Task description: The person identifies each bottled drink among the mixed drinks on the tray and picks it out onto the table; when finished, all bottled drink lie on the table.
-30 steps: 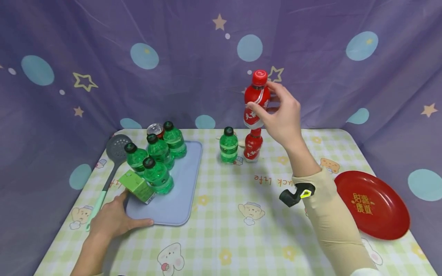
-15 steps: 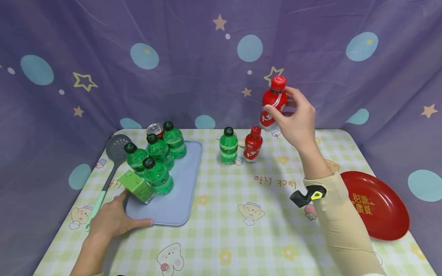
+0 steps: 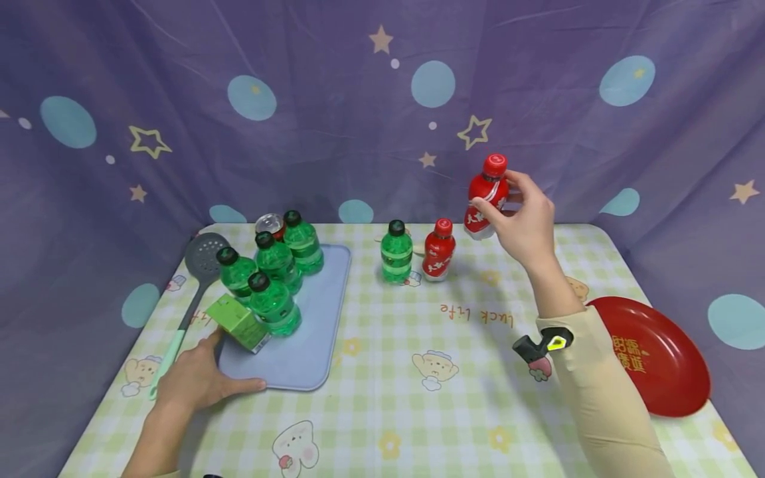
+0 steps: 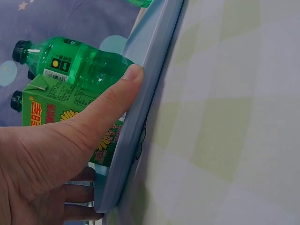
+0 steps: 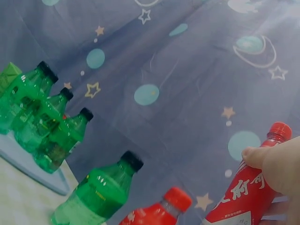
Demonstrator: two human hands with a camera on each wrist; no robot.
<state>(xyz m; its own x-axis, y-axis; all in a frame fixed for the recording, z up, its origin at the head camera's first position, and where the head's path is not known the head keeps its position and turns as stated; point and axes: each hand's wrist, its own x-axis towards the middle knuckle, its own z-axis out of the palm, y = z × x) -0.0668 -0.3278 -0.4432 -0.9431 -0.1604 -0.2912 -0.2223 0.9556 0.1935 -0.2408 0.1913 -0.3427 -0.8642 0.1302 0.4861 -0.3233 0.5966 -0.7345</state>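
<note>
My right hand holds a red bottle with a red cap, thumb on one side and fingers behind it. The bottle hangs slightly tilted above the table's back part, right of and apart from another red bottle standing upright. A green bottle with a black cap stands left of that one. My left hand rests at the near-left corner of a blue tray, its thumb stretched along the rim and its fingers at the left edge. Beside it on the tray are a green drink carton and several green bottles.
A slotted turner with a mint handle lies left of the tray. Behind the green bottles a can shows its silver top. At the right edge sits a red plate with gold writing. A purple curtain surrounds the table.
My right hand has carried the red bottle to the right and lower, from above the standing red bottle to its right side. The left hand stays at the tray's corner.
</note>
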